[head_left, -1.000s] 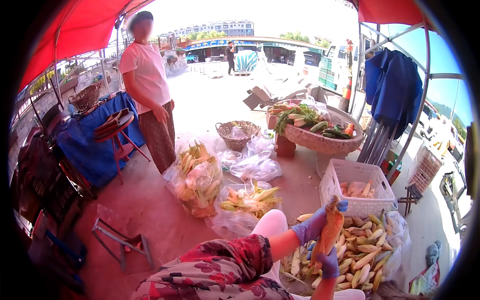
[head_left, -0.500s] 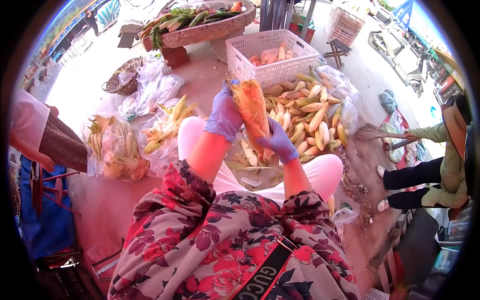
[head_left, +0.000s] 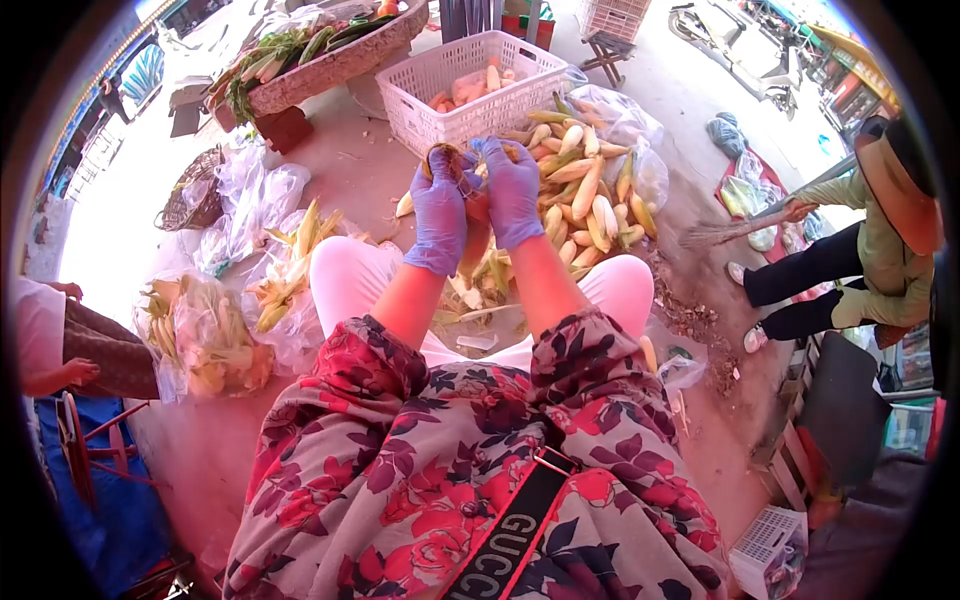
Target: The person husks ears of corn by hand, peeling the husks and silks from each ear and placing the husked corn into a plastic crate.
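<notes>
In purple gloves, my left hand [head_left: 438,218] and my right hand [head_left: 511,192] are side by side, both closed at the top of an ear of corn [head_left: 477,225]. Brown silk and husk show between the fingers, and the ear hangs down between my wrists. The hands hide most of it. Just right of them lies a pile of corn [head_left: 590,195], some ears pale and husked, some partly in green husk. Loose husks [head_left: 480,283] lie below my hands, between my knees.
A white plastic crate [head_left: 430,118] with some ears inside stands ahead. Bagged corn husks [head_left: 220,340] sit at left, near a wicker basket [head_left: 195,190] and a seated person [head_left: 75,340]. At right, another person [head_left: 880,230] holds a broom [head_left: 730,230]. A stone table [head_left: 330,75] bears vegetables.
My right hand has moved from the lower end of the ear up to its top, beside my left hand. The ear has dropped lower, and the view has shifted right.
</notes>
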Tool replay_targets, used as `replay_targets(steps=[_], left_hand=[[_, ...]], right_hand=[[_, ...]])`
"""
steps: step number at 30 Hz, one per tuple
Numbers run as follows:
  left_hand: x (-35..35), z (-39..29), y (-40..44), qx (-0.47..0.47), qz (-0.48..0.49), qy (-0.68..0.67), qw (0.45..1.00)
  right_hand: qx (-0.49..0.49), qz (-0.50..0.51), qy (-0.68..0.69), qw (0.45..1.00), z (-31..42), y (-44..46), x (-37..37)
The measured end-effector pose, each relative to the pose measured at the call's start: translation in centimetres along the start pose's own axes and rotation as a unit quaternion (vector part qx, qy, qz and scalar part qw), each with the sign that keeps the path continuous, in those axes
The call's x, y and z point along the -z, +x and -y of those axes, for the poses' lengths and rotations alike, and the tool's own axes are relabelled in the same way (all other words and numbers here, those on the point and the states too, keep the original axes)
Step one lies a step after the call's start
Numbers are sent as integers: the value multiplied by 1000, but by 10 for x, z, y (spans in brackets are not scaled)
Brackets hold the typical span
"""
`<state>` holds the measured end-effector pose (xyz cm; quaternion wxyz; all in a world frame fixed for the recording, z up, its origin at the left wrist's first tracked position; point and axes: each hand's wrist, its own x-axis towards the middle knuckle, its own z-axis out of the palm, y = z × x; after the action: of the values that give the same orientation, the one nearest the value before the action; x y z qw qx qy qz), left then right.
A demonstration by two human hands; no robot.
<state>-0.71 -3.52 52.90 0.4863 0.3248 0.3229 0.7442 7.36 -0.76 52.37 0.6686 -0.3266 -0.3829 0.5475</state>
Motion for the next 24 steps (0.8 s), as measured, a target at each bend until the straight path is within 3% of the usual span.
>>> replay_targets(steps=[3,5,6,8,11,12,15,17,19,22,24], left_hand=[[12,-5,-17,64,86,74,991],[31,-7,-49,100,190,147,966],[39,-1,-61,81,220,161,959],[50,9,-68,70,264,145,951],[70,19,-51,126,232,183,947],[78,10,-37,169,280,235,915],[68,6,-22,-11,229,405,885],[31,5,-21,-94,237,447,858],[10,12,-14,-225,241,500,801],[15,20,-9,19,261,435,862],[22,33,-13,52,294,254,920]], right_hand=[[-179,-97,127,971,-16,63,57],[-192,-98,210,954,-24,107,110],[-154,-148,173,962,4,92,102],[-140,-108,216,960,9,100,109],[-84,-86,224,967,22,108,112],[-39,-97,200,974,27,108,109],[17,-99,143,985,34,94,102],[51,-113,108,986,24,79,84],[30,-84,170,981,16,57,59],[-46,-94,319,942,23,33,28],[-121,-121,384,907,14,36,41]])
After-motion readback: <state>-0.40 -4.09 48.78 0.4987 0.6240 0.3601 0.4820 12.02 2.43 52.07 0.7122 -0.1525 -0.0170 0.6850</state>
